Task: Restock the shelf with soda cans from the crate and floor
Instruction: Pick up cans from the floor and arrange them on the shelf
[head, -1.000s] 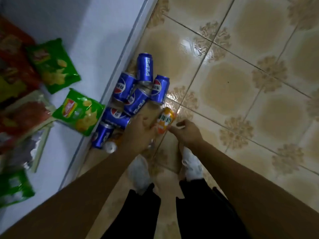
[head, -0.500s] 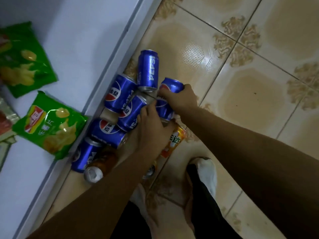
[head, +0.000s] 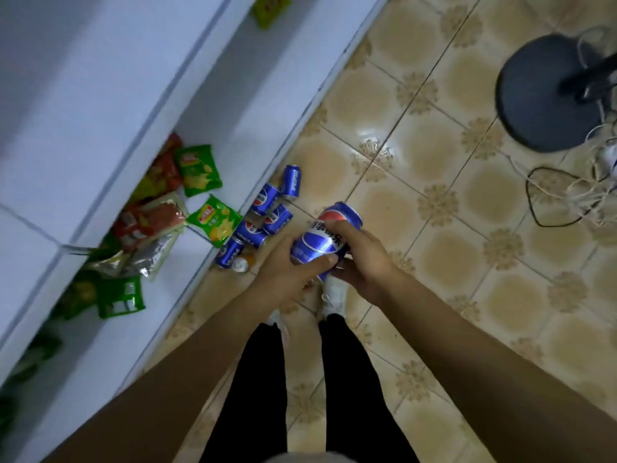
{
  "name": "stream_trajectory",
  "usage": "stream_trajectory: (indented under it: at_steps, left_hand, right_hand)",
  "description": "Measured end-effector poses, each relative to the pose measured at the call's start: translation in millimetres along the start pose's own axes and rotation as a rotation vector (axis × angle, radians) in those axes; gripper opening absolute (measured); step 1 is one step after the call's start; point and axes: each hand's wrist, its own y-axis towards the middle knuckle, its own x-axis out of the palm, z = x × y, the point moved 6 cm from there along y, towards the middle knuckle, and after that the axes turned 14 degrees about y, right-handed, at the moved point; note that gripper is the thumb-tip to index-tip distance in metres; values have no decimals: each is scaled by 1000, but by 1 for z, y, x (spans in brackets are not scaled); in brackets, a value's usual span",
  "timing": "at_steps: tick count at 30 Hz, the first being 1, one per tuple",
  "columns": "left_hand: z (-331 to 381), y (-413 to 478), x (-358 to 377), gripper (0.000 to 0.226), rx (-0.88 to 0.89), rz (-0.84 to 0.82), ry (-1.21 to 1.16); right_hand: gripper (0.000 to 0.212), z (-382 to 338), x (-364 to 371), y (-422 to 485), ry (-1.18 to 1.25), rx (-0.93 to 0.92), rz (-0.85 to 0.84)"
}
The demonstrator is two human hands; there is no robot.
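A blue soda can is held up above the floor between both hands. My left hand wraps its lower left side, thumb across the front. My right hand grips it from the right, fingers over the top label. Whether a second can sits under the hands is hidden. Several more blue cans lie in a heap on the tiled floor against the base of the white shelf. An orange can lies at the near end of the heap.
Green and red snack bags lie on the bottom shelf board. A dark round stand base and tangled cables sit on the floor at the right. My feet in white shoes stand just below the hands.
My right hand has lifted a blue can off the floor heap. My left hand has come up to grip it too. The view has pulled back and higher.
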Motion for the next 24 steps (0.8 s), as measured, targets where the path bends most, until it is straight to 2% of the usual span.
stream_trajectory:
  at_steps: [4, 10, 14, 18, 21, 24]
  left_hand:
    - [38, -94, -15, 42, 78, 96, 20]
    - [60, -196, -35, 69, 158, 204, -79]
    - [66, -236, -49, 60, 249, 280, -448]
    - [68, -262, -55, 73, 283, 253, -824]
    - [76, -285, -64, 75, 333, 315, -898]
    - [95, -310, -67, 81, 442, 239, -942]
  right_hand:
    - [36, -19, 17, -98, 44, -5, -78]
    - [42, -30, 45, -184, 13, -66, -180]
    - [39, -53, 80, -214, -45, -157, -329]
    - [40, -85, 111, -253, -200, -297, -505]
    - [49, -103, 128, -290, -258, -406, -656]
    - [66, -111, 147, -325, -235, -425, -906]
